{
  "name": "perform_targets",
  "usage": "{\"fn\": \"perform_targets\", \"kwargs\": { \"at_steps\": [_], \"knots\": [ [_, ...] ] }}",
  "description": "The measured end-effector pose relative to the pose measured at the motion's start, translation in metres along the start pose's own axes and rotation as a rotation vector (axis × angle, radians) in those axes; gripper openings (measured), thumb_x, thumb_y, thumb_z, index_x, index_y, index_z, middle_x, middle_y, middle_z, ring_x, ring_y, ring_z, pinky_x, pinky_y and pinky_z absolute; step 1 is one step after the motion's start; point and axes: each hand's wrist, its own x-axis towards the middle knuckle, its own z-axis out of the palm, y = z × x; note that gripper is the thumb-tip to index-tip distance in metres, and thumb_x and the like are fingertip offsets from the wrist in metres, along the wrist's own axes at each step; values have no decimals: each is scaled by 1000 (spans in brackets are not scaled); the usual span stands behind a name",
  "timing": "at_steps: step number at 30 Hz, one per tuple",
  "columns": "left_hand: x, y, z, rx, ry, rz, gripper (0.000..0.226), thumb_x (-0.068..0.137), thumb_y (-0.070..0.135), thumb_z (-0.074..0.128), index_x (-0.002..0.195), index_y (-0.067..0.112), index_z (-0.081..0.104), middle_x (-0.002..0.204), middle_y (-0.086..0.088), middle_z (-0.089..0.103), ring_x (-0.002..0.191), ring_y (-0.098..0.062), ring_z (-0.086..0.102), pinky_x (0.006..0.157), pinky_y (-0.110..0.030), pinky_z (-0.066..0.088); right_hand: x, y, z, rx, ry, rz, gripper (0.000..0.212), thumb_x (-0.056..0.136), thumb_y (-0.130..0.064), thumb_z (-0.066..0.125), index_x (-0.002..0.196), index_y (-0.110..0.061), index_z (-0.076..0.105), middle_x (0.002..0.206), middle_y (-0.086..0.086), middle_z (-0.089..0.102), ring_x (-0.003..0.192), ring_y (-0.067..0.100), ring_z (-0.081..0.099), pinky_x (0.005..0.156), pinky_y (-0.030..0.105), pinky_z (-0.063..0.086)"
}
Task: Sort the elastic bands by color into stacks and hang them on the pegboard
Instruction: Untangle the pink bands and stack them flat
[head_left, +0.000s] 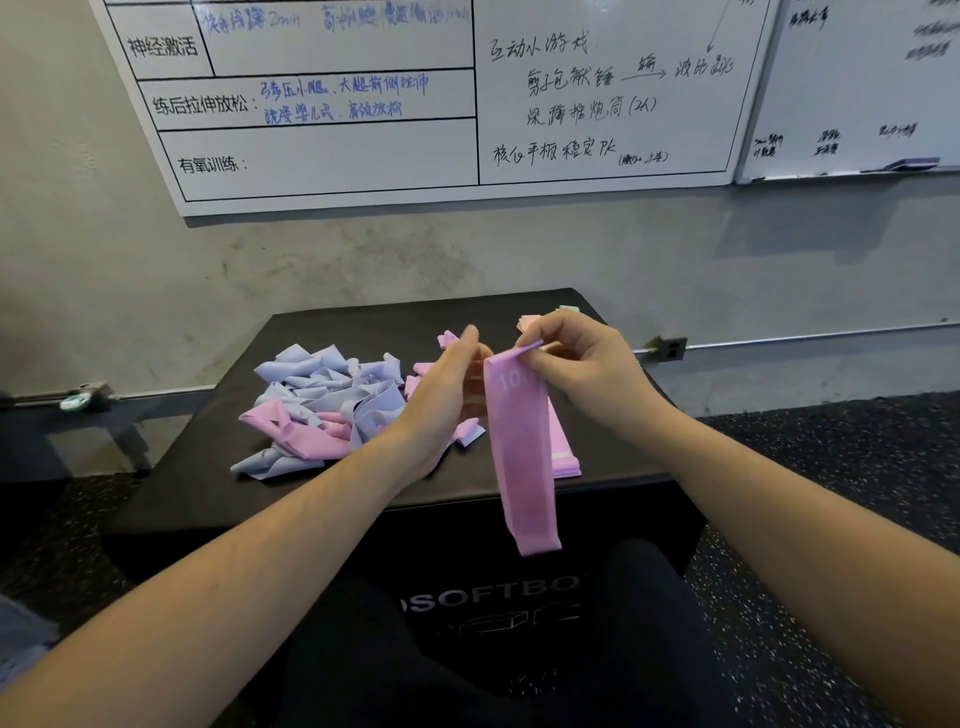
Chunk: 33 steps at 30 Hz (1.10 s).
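The right hand (582, 364) is pinching the top edge of a pink band (522, 457) between thumb and fingertips, and the band is hanging down in front of the black soft box (332, 499). The left hand (441, 395) is standing beside it with fingers straight, holding nothing. A tangled pile of blue and pink bands (322, 405) is lying on the box to the left, and a flat pink stack (563, 452) is lying behind the hanging band

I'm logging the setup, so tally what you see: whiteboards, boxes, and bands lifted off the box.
Whiteboards: 2
Black box: 1
Pink band lifted, pinched by the right hand: 1
Total: 4
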Motion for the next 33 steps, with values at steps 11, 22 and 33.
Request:
{"fn": "perform_targets", "kwargs": {
  "at_steps": [11,22,33],
  "knots": [
    [16,-18,19,156,-164,82,25,103,30,58,125,40,63,122,0,72,120,-24,65,101,-44,54,6,25,2,257,156,221,10,94,-11,70,104,-10,67,89,4,70,81,11,63,68,29,55],
    [74,-14,28,-237,-54,-97,21,108,9,44,127,8,52,104,-14,76,96,-32,74,79,-44,63,-6,100,-1,176,-84,542,22,93,-35,72,110,-22,69,104,2,76,98,22,71,95,40,51],
    [168,-21,23,-370,167,-248,39,106,7,37,140,-4,49,104,-15,69,73,-18,76,65,-31,61,-14,156,-19,109,-103,636,32,94,-15,69,122,-27,57,104,-2,75,88,8,72,73,22,52]
  ]
}}
